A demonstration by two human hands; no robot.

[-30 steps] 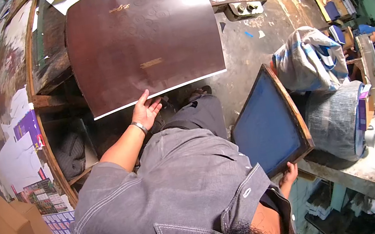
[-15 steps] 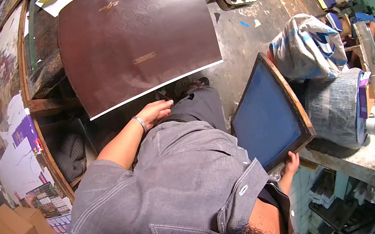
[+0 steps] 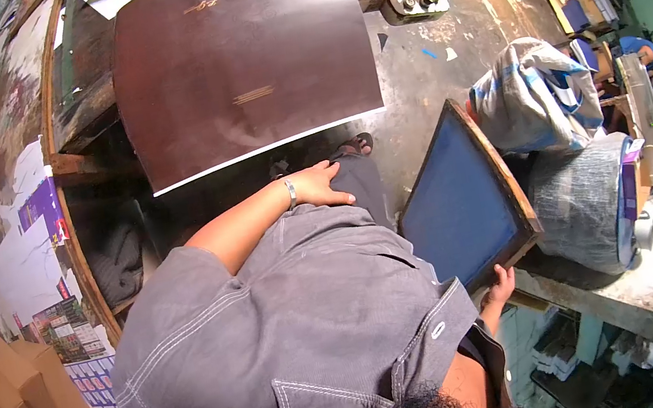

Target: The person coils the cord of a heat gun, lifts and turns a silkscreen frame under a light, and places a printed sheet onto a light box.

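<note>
My right hand grips the bottom edge of a screen-printing frame, a wooden rim with blue mesh, tilted at my right side. My left hand, with a metal bracelet at its wrist, lies on my dark trousers near the waist. Its fingers are stretched and apart, with nothing in them. Beyond it, in front of me, is a large glossy brown sheet with small gold lettering and a white near edge.
To the right stand a white woven sack and a plastic-wrapped drum on a worn ledge. A metal fitting with two knobs sits past the sheet. Cardboard boxes stand lower left. Another person is far right.
My left hand has moved up and to the right, its fingers now more spread. The screen-printing frame stays in my right hand, slightly shifted in view.
</note>
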